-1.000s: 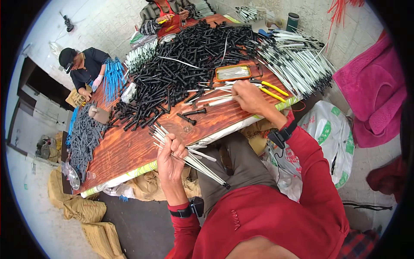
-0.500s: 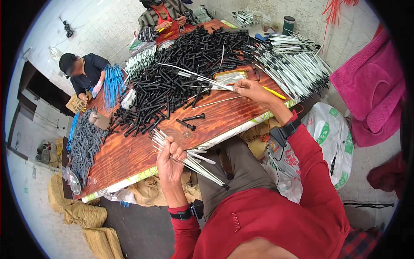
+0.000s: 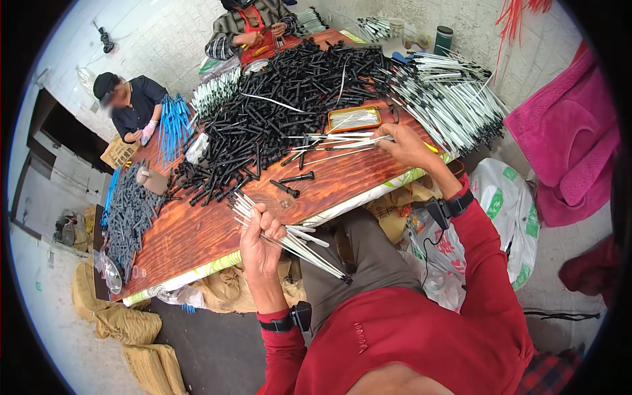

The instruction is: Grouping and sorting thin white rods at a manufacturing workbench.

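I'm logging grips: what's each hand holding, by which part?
Left hand: a bundle of white rods, nearer its upper end. Right hand: at the right ends of other white rods; whether it holds them cannot be told.

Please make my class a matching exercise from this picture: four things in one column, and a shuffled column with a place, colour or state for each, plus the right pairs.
Things
1. Left hand
2. Rectangular tin
3. Fleecy cloth
4. Pile of grey pieces

Descriptions
A. At the left end of the table
B. Bright pink
C. Gripping a bundle of white rods
D. Open, with thin white sticks inside

Pairs: 1-C, 2-D, 3-B, 4-A
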`<state>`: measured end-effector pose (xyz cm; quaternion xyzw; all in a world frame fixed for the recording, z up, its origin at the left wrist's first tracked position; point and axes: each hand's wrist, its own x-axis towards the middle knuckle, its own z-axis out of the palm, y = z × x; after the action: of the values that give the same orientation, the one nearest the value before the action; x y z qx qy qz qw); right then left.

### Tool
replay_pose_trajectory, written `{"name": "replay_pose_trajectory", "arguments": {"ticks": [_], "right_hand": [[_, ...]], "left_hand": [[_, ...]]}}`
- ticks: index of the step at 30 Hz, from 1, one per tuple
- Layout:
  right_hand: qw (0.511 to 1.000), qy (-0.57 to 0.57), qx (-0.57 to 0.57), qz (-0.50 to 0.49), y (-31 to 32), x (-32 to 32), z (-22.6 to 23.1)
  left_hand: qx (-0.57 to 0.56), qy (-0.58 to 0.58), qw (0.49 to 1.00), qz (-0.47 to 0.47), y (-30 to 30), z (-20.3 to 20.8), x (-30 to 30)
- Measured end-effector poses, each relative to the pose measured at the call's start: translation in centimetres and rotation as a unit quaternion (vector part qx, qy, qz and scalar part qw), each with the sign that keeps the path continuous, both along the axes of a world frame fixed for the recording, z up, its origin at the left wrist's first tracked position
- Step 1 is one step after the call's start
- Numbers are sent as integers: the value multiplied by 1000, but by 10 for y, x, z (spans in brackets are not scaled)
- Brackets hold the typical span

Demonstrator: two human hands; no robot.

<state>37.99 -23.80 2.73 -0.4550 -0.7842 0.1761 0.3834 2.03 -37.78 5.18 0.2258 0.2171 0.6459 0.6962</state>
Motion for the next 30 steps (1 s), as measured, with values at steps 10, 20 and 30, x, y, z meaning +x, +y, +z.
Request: {"name": "replay_pose_trajectory", "arguments": {"ticks": [10, 20, 30], "right_hand": [[977, 95, -186, -41, -36, 27, 42], [934, 212, -285, 30, -30, 24, 34], [669, 417, -508, 347, -47, -21, 19]], "left_hand": [[11, -15, 1000, -10, -2, 0, -5], [10, 23, 999, 25, 5, 5, 9], [-22, 22, 994, 106, -2, 3, -1]]}}
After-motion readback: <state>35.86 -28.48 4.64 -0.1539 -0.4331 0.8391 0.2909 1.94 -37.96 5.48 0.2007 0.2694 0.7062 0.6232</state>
